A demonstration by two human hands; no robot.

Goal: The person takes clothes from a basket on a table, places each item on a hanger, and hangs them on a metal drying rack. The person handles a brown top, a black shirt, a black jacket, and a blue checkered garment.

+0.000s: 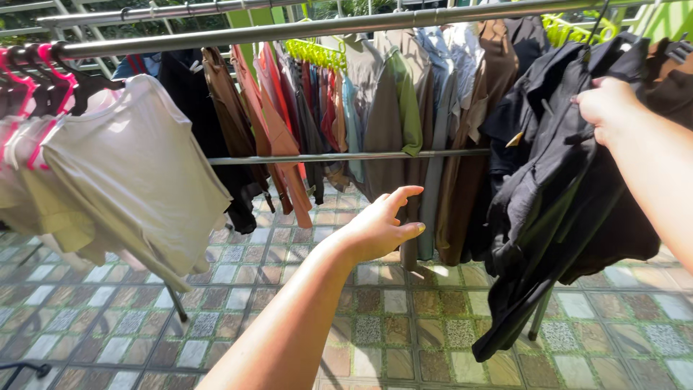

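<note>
My left hand (379, 227) reaches forward in mid-air with its fingers apart and holds nothing; it is nearest the brown and grey garments (393, 137) hanging on the rack's top bar (303, 30). My right hand (606, 108) is at the upper right, its fingers closed on a black garment (556, 202) that hangs on a hanger and droops down toward the floor. The fingertips of the right hand are hidden in the black cloth.
A beige top (137, 173) on a pink hanger (32, 68) hangs at the left. Orange, red and blue clothes (289, 123) fill the middle of the rack. A lower crossbar (346, 157) runs behind them. Yellow-green hangers (314, 52) sit on a rear bar. The floor (404, 325) is patterned tile.
</note>
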